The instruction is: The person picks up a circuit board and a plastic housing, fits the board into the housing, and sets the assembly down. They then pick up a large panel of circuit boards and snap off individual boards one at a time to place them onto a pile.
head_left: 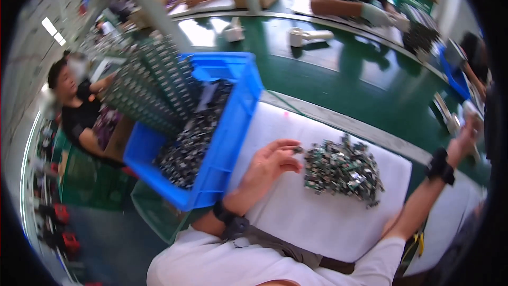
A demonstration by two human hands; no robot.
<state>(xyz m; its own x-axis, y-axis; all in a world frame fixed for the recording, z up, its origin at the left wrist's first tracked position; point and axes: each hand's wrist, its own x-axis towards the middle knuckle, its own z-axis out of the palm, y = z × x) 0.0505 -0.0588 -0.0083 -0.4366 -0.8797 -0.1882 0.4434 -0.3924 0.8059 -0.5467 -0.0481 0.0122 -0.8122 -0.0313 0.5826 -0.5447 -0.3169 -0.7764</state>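
Note:
My left hand [272,163] is at the left side of a heap of small circuit-board pieces [344,170] on a white foam sheet [296,217]. Its thumb and fingers pinch one small dark electronic part [297,150]. My right hand [468,131] reaches far out to the right, over the edge of the green conveyor belt. Beside it lie white plastic parts [447,116]. Its fingers are blurred, so any hold is unclear. Both wrists wear black bands.
Left of the sheet stands a blue bin [246,90] full of small dark parts, with perforated green panels [153,85] upright in it. White handheld parts [309,37] lie on the green conveyor belt [338,82]. Other people work across it and at left. Yellow-handled pliers [420,244] are at lower right.

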